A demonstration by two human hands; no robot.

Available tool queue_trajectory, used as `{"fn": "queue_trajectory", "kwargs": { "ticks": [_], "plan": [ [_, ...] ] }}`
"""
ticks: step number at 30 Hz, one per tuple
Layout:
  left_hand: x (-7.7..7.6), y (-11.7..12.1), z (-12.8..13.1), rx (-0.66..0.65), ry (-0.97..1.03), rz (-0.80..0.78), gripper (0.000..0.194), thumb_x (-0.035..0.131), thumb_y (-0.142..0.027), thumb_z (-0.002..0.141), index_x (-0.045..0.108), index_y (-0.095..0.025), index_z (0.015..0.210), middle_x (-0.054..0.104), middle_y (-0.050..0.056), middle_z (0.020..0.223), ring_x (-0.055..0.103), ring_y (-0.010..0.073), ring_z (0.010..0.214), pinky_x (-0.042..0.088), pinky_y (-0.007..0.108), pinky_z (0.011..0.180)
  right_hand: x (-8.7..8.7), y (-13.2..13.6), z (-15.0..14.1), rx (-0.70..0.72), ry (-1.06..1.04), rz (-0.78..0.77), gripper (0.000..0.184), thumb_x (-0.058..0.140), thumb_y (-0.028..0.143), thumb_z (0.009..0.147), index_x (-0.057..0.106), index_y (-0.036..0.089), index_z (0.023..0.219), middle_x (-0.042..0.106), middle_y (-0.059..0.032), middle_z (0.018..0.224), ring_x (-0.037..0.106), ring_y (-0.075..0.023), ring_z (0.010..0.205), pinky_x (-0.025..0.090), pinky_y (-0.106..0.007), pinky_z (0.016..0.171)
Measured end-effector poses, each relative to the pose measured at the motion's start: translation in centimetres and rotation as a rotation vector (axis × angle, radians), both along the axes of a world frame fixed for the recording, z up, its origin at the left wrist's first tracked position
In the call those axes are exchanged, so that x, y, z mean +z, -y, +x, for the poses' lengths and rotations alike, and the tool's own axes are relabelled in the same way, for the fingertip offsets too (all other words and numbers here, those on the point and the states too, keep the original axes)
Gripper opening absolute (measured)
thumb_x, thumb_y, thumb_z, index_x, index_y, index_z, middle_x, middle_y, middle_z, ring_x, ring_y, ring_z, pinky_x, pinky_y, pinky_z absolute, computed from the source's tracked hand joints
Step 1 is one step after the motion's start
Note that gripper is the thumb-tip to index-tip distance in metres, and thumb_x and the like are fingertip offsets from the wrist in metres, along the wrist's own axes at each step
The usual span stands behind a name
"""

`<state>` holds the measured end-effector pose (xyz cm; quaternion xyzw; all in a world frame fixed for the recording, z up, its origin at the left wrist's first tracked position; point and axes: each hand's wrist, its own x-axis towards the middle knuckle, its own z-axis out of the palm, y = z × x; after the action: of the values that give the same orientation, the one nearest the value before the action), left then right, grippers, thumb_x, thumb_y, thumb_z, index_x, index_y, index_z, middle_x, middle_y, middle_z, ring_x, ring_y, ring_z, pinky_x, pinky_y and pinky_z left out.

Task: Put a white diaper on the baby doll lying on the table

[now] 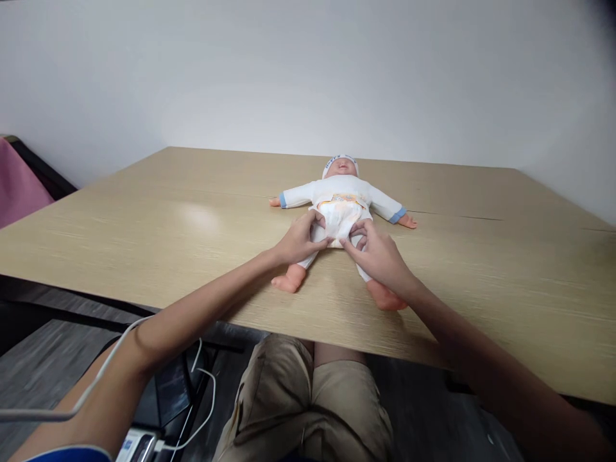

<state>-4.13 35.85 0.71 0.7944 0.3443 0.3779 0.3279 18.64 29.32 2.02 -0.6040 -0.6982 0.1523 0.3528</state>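
Observation:
A baby doll (341,191) lies on its back on the wooden table (481,269), head towards the wall and arms spread. It wears a white top with blue cuffs, a white cap and a white diaper (341,217). My left hand (301,239) pinches the lower left edge of the diaper by the doll's thigh. My right hand (378,251) pinches the lower right edge, covering part of the doll's other leg. Both hands have their fingers closed on the diaper.
A pink cloth (19,186) lies over something dark at the far left. Below the table edge are my knees in khaki shorts (298,398), white cables (202,410) and a small device on the floor. A plain white wall stands behind the table.

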Motion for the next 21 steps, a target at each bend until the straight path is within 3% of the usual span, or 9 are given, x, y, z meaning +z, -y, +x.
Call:
{"fn": "queue_trajectory", "kwargs": {
  "ticks": [6,10,17,21],
  "plan": [
    [-1.4,0.2,0.3,0.05,0.278,-0.237,0.061,0.093,-0.04,0.078,0.045,-0.024,0.112,0.063,0.002,0.106,0.063,0.0189,0.1,0.05,0.034,0.09,0.0,0.0,1.5,-0.03,-0.123,-0.003,0.039,0.082,0.051,0.09,0.061,0.026,0.112,0.085,-0.0054,0.103,0.075,-0.0255,0.078,0.053,-0.042,0.08],
    [-1.3,0.5,0.1,0.125,0.288,-0.268,0.061,0.098,-0.037,0.074,0.054,-0.021,0.114,0.067,0.005,0.114,0.066,0.0198,0.104,0.051,0.036,0.096,0.2,0.3,2.3,-0.064,-0.164,-0.062,0.034,0.085,0.054,0.087,0.07,0.026,0.099,0.086,-0.006,0.1,0.08,-0.0293,0.088,0.056,-0.043,0.084],
    [1.1,-0.5,-0.9,-0.06,-0.015,-0.361,0.041,0.089,-0.051,0.086,0.078,-0.017,0.105,0.077,0.007,0.101,0.069,0.0228,0.094,0.049,0.034,0.082,0.2,0.1,1.6,0.022,-0.056,-0.062,0.033,0.074,0.057,0.094,0.081,0.025,0.095,0.085,-0.0066,0.098,0.073,-0.0274,0.081,0.052,-0.04,0.078],
    [2.8,-0.5,-1.4,-0.133,0.093,-0.611,0.045,0.09,-0.052,0.087,0.08,-0.02,0.118,0.081,0.011,0.122,0.073,0.0286,0.115,0.055,0.038,0.093,-0.6,-0.3,1.2,0.033,-0.13,-0.081,0.041,0.072,0.062,0.091,0.079,0.023,0.097,0.081,-0.0076,0.102,0.065,-0.0242,0.079,0.048,-0.038,0.075]
  ]
}}
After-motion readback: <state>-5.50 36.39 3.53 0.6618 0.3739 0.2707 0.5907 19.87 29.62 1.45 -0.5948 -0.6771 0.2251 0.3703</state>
